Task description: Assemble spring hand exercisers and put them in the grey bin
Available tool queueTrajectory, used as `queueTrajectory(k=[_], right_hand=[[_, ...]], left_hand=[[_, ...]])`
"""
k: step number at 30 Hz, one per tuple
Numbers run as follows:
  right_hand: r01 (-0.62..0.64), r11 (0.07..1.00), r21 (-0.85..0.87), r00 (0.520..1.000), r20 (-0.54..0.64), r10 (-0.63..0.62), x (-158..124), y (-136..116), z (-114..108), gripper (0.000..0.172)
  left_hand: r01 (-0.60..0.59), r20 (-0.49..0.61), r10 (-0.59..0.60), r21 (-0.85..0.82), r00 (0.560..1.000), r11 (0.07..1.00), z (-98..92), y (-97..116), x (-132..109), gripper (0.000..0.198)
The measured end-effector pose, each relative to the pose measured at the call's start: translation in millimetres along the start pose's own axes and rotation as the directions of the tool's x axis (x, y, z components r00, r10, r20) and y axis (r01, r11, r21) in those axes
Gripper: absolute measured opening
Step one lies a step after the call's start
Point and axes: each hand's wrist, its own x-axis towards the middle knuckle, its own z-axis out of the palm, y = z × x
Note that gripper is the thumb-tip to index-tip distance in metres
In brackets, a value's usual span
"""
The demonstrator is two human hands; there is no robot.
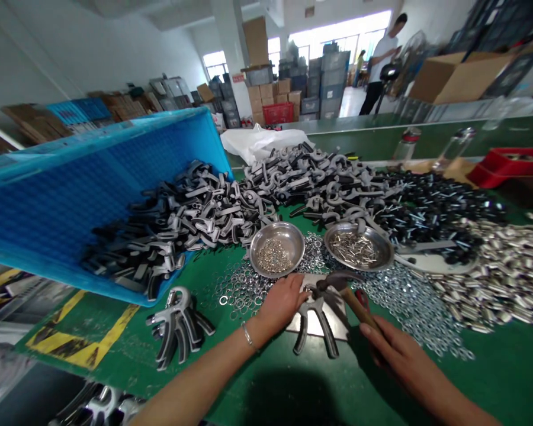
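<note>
Hand gripper (321, 319) lies on the metal plate (314, 329), handles toward the wearer. Left hand (281, 299) at its head — can't tell if that grip pinches or just presses. Right hand (393, 343) has its grip wrapped round the hammer (359, 309), head over the plate. Likely step: hammering at the joint; next move calls for a steady left hold — fingertips clear. Steel bowl (294, 238) beyond the plate.

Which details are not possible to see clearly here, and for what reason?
All in the head view:
- Hammer: handle's end, hidden by the right hand.
- Two-handled tool: its top, partly behind the left hand.
- Blue crate: cut off by the left edge.
- Pins in the right bowl: count, too small and heaped.
</note>
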Motion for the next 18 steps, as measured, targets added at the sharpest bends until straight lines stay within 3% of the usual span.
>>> queueTrajectory(k=[2,5,8,12,15,18], right_hand=[[0.080,0.992,-0.096,0.996,-0.024,-0.082,-1.2,-22.9,-16.7,0.043],[0.187,0.957,-0.223,0.973,-0.091,-0.212,3.0,-46.2,-27.9,0.041],[0.184,0.911,-0.370,0.972,-0.069,-0.224,19.5,-45.1,-21.2,0.037],[0.205,0.881,-0.427,0.979,0.084,-0.187,41.1,-34.7,-11.8,0.032],[0.229,0.883,-0.410,0.972,0.047,-0.230,46.3,-37.2,-12.2,0.035],[0.206,0.822,-0.531,0.976,0.048,-0.213,48.5,-39.2,-13.1,0.033]], left_hand=[[0.065,-0.061,-0.069,-0.066,0.996,0.996,-9.2,3.8,-13.9,0.027],[0.023,-0.042,-0.026,-0.065,0.999,0.998,-23.3,9.5,-31.5,0.022],[-0.042,0.057,0.039,0.044,0.998,0.998,-26.3,13.3,-36.3,0.017],[-0.070,0.127,0.050,0.160,0.991,0.985,-18.2,11.8,-30.0,0.009],[-0.085,0.124,0.066,0.155,0.990,0.984,-14.6,9.5,-26.7,0.009],[-0.082,0.115,0.065,0.145,0.991,0.986,-14.2,8.0,-26.4,0.008]])
